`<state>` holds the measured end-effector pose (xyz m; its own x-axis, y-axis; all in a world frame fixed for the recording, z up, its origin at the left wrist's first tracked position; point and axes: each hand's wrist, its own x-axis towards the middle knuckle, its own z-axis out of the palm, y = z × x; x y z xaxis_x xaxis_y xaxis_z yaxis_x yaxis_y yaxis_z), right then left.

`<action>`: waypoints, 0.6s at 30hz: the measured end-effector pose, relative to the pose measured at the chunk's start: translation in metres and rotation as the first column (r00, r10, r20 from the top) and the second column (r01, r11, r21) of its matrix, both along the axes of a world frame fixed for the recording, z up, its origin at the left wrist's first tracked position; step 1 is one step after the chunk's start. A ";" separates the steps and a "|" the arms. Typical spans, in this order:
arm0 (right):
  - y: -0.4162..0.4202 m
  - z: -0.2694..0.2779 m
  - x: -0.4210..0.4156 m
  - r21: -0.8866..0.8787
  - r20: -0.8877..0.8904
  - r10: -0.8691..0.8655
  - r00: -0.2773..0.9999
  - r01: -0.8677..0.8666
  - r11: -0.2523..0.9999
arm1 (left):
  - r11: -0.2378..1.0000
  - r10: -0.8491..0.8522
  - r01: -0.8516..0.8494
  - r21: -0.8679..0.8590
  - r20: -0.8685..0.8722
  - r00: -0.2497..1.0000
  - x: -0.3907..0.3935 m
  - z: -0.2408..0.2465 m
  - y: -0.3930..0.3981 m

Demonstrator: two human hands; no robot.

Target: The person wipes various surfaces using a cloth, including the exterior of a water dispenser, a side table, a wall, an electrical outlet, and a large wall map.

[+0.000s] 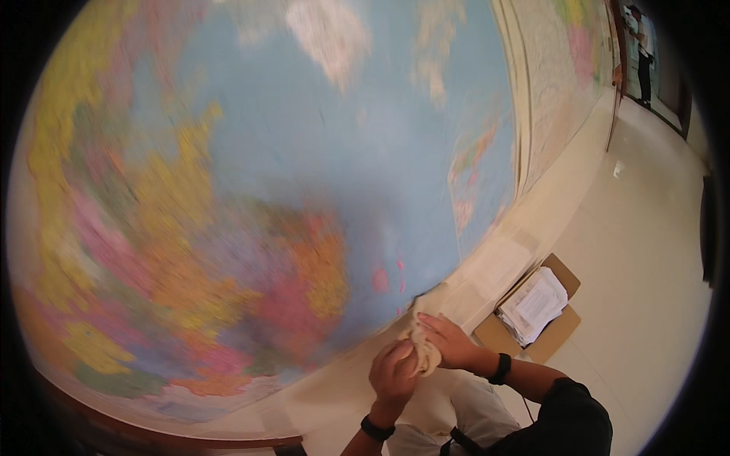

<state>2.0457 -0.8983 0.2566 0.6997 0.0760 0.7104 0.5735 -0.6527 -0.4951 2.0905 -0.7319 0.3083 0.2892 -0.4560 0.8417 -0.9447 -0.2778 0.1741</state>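
Note:
A large coloured world map (365,154) covers the wall before me, blurred in this view. At its lower edge, a crumpled beige cloth (426,354) is bunched between my two hands. My left hand (393,370) grips it from the left with curled fingers. From the other side, my right hand (450,341) holds the cloth, its fingers reaching over the top. Both hands are just below the map's bottom border, against or close to the pale wall; contact cannot be told. Part of the cloth is hidden behind the fingers.
An open cardboard box (562,336) of stacked papers (536,302) stands on the tiled floor (621,251) by the wall, right of my hands. A second map (570,102) hangs further right. Another person (644,51) stands in the doorway. A dark brown edge (171,436) runs at lower left.

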 end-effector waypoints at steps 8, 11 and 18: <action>0.026 0.197 0.026 -0.064 -0.085 0.085 0.993 -0.090 0.994 | 0.971 0.239 -0.239 0.014 -0.034 0.970 0.008 0.170 0.026; 0.017 0.252 0.017 -0.073 -0.139 0.046 0.989 -0.057 0.996 | 0.969 0.248 -0.248 0.002 -0.040 0.968 0.006 0.216 0.013; -0.067 0.315 0.001 -0.012 -0.025 -0.068 0.997 0.068 0.998 | 0.972 0.235 -0.235 -0.003 -0.038 0.971 0.003 0.280 -0.084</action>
